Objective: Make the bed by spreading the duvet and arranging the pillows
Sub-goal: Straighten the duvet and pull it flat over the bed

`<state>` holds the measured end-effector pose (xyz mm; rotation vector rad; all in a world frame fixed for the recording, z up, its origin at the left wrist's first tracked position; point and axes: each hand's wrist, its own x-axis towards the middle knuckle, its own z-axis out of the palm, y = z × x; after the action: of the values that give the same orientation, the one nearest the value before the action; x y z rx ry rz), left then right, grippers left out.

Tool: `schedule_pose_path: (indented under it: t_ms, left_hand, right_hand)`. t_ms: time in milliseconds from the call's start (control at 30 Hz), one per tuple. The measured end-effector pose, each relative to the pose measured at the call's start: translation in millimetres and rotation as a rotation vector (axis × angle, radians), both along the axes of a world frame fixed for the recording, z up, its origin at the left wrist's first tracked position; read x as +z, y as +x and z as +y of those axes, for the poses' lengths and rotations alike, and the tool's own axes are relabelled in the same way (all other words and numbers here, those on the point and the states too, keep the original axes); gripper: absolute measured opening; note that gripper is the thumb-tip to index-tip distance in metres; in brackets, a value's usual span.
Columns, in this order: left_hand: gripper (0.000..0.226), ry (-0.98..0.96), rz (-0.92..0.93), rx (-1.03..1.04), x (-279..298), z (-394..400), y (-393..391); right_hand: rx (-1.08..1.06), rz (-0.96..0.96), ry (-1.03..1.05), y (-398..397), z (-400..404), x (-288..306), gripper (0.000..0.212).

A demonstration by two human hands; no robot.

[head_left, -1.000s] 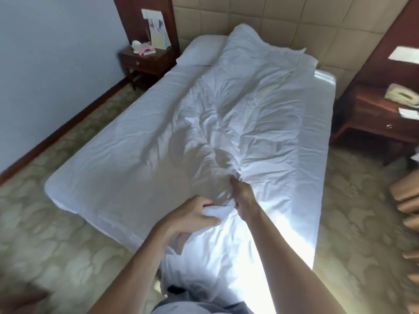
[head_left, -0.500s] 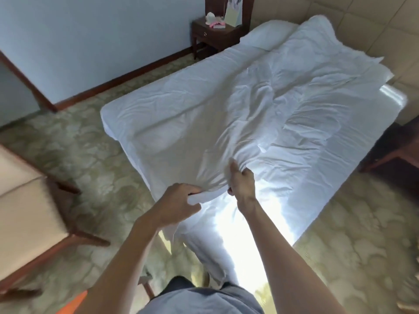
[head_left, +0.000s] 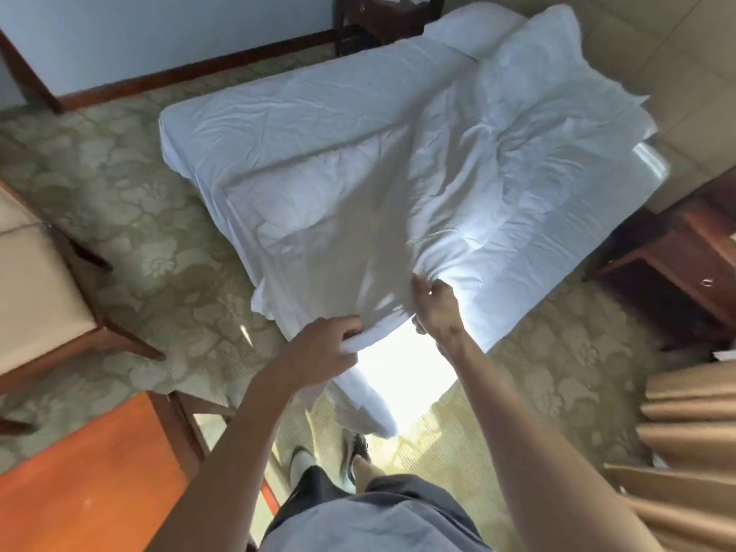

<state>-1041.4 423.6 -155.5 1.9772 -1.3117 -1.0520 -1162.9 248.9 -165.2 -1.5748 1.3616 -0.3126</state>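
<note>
A crumpled white duvet (head_left: 498,153) lies over the bed (head_left: 247,125), bunched toward the right side and stretched toward me at the foot. My left hand (head_left: 322,348) is shut on the duvet's near edge, and my right hand (head_left: 438,308) grips a fold of the same edge just to the right. The cloth between my hands and the mattress is lifted and pulled taut. One white pillow (head_left: 470,25) rests at the head of the bed, partly covered by the duvet.
A dark wooden nightstand (head_left: 382,21) stands at the far left of the headboard, another (head_left: 685,268) to the right of the bed. A cushioned chair (head_left: 36,288) and an orange-topped wooden table (head_left: 91,472) stand on my left. Tan curtains (head_left: 693,432) hang at right.
I have stepped back and to the left of the foot, pulling the duvet's edge with both hands; the cloth is now lifted and stretched flatter over the bed's left half.
</note>
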Motion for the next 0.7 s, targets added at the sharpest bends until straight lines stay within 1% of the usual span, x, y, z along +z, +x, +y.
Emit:
schedule_pose_path:
  t_ms: [67,133,200,267,333,433,533,600,700]
  left_hand:
    - [0.012,0.102,0.023,-0.103,-5.1,4.1,-4.1]
    - [0.025,0.19,0.001,-0.146,-11.2,7.8,-9.6]
    - [0.023,0.217,-0.019,-0.147,-13.1,5.9,-16.9]
    - [0.014,0.231,-0.042,-0.149,-12.5,-2.6,-23.9]
    - [0.013,0.233,-0.099,-0.133,-9.5,-18.6,-30.9]
    - [0.01,0.212,-0.2,-0.038,-7.0,-56.8,-51.4]
    - [0.02,0.184,-0.284,0.082,-10.7,-104.8,-90.7]
    - [0.022,0.158,-0.269,0.116,-9.4,-139.2,-126.1]
    - [0.024,0.122,-0.225,0.078,-0.2,-193.4,-180.4]
  right_hand:
    - [0.149,0.201,0.04,-14.9,-5.6,-0.6,0.033]
    - [0.182,0.314,0.082,-30.5,-10.5,-3.7,0.026]
    - [0.183,0.332,0.104,-44.7,-17.8,-7.5,0.023]
    - [0.185,0.293,0.139,-58.4,-28.3,-8.9,0.022]
    - [0.198,0.278,0.14,-75.0,-43.6,-9.3,0.023]
    - [0.248,0.328,0.054,-110.3,-78.9,-7.4,0.034]
    - [0.373,0.433,-0.072,-154.1,-123.9,-1.4,0.034]
    - [0.422,0.489,-0.136,-188.3,-157.5,1.6,0.036]
    - [0.392,0.467,-0.145,-247.8,-207.8,10.3,0.035]
